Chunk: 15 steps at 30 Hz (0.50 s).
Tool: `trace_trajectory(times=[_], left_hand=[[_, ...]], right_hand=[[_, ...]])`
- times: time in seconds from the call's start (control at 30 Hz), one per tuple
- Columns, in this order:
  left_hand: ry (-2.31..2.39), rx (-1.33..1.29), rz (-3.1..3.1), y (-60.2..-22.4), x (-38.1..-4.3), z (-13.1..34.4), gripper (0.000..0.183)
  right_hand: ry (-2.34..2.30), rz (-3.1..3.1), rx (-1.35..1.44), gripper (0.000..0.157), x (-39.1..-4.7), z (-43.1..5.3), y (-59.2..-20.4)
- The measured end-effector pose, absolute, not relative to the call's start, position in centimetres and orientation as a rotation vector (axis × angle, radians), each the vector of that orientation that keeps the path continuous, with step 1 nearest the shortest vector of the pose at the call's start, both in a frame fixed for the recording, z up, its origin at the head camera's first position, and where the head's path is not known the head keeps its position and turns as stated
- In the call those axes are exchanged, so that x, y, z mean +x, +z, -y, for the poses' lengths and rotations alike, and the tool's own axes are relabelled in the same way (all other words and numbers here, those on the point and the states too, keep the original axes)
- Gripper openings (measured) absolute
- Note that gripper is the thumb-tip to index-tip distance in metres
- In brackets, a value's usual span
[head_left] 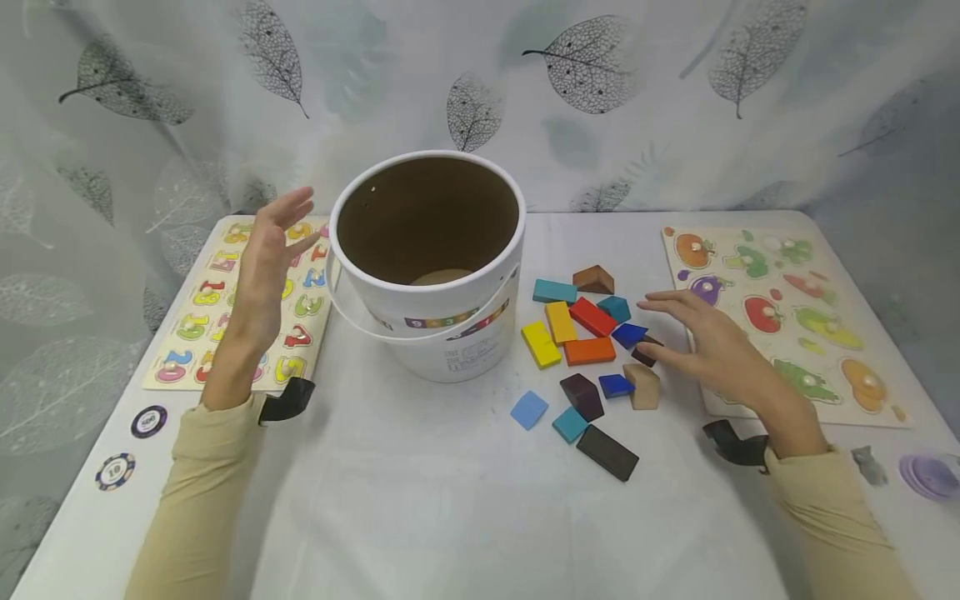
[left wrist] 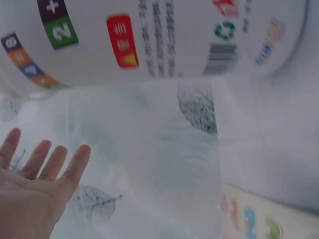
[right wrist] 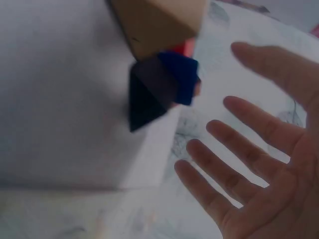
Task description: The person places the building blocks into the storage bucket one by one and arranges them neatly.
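Note:
A white bucket (head_left: 480,346) with a brown inside stands upright at the middle, its handle hanging down in front. My left hand (head_left: 261,279) is raised at the bucket's left side, fingers extended and holding nothing; the left wrist view shows it apart from the bucket wall (left wrist: 169,45). To the right of the bucket lie several coloured blocks, among them a red block (head_left: 592,317), a yellow block (head_left: 541,344) and a natural wood block (head_left: 642,387). My right hand (head_left: 712,346) hovers at their right side, nearest a dark triangular block (right wrist: 144,92), its fingers spread and empty.
A number puzzle board (head_left: 176,333) lies at the left, partly behind my left arm. At the right is a vegetable puzzle board (head_left: 757,367). Two poker chips (head_left: 148,422) lie front left; purple discs (head_left: 930,477) and a small grey figure (head_left: 868,465) lie far right.

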State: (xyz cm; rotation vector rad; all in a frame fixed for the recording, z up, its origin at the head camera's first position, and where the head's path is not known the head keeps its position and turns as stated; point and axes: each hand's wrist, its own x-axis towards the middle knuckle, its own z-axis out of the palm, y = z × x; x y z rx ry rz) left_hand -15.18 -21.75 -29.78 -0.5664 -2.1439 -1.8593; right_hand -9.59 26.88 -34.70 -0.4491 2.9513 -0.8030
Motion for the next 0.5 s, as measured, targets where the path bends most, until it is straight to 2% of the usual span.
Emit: trace_trajectory(times=[0.07, 0.23, 0.5], left_hand=[[-1.982, -0.61, 2.069, -29.4, -15.3, 20.4, 0.062], [-2.077, -0.621, 2.11, -28.9, -15.3, 18.1, 0.06], [-2.094, -0.607, 2.14, -28.4, -14.9, 17.2, 0.063]], right_hand=[[-0.788, -2.951, -0.488, 0.053, -9.7, -26.5, -35.3], [-0.801, -2.94, -0.504, 0.041, -9.9, -26.1, -36.1], [-0.797, -2.91, -0.417, 0.036, -10.2, -25.7, -36.5]])
